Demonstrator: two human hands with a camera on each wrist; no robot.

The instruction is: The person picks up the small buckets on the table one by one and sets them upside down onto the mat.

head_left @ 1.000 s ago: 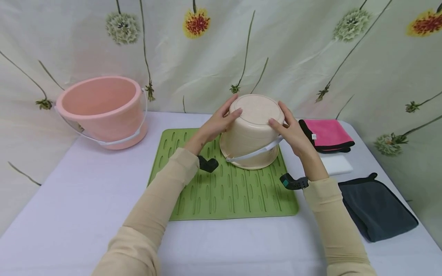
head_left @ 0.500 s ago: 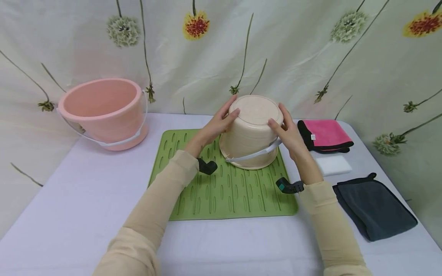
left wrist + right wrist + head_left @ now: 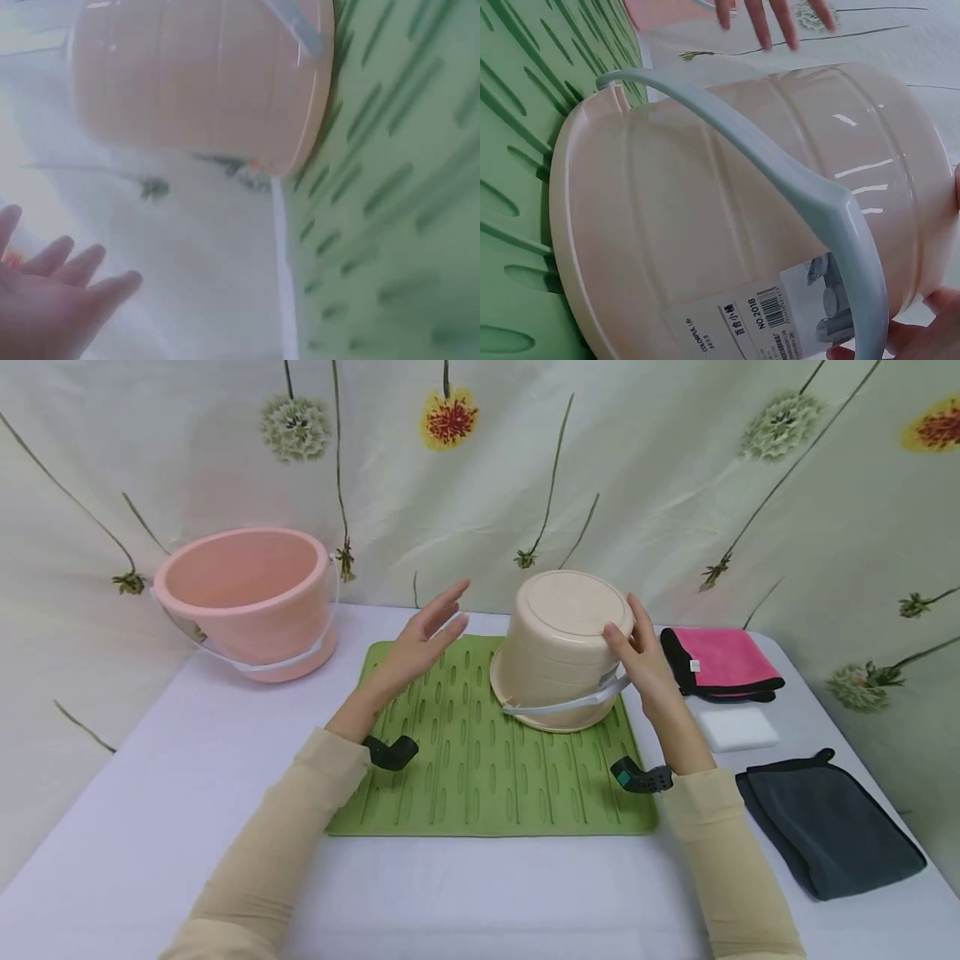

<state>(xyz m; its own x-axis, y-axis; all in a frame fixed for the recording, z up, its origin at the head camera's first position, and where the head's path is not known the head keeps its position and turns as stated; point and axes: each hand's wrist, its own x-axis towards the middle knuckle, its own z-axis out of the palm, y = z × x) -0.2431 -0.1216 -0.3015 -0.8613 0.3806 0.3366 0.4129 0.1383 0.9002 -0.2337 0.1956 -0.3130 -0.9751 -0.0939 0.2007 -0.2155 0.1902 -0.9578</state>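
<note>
A beige bucket (image 3: 551, 643) stands upside down on the green ribbed mat (image 3: 465, 777), its base facing up. Its pale handle (image 3: 765, 157) hangs across the near side, and a printed label (image 3: 772, 315) shows in the right wrist view. My right hand (image 3: 641, 652) holds the bucket at the upper right, thumb at the base's edge and fingers along the side. Left of the bucket, my left hand (image 3: 412, 647) is in the air over the mat, fingers extended and holding nothing. The left wrist view shows its spread fingers (image 3: 82, 266) apart from the bucket.
An upright pink bucket (image 3: 243, 572) with a white handle stands at the back left. Along the right side lie a folded pink cloth (image 3: 723, 658) with black edging, a white block (image 3: 738, 729) and a dark grey cloth (image 3: 832, 827). A flowered curtain hangs behind the table.
My left hand has let go of the beige bucket and moved away to the left. My right hand stays on the bucket, which still stands upside down on the mat.
</note>
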